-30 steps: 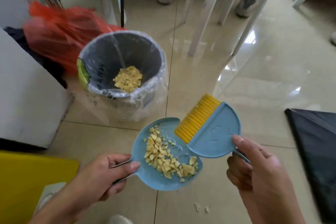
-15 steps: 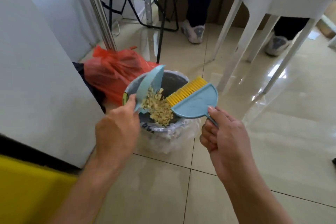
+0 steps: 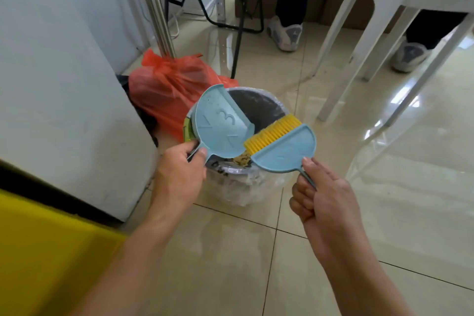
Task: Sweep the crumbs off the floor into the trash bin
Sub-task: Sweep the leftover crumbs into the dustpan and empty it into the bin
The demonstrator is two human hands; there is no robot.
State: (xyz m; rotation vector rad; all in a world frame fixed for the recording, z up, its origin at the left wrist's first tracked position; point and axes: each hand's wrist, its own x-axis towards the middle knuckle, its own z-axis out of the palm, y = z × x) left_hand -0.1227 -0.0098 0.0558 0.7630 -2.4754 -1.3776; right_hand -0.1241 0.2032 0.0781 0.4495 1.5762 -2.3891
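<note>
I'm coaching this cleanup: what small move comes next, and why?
Probably sweep the brush down inside the dustpan. The left hand holds it tipped over the bin, underside toward the camera, hiding any leftovers; the right hand holds the bristles at its lip.

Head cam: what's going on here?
A person is emptying a small blue dustpan into the plastic-lined trash bin. The left hand grips the pan's handle, with the pan tipped over the bin and its underside facing the camera. The right hand holds a blue hand brush, its yellow bristles at the pan's edge above the bin. Yellowish crumbs show in the gap between pan and brush. An orange plastic bag sits behind the bin.
</note>
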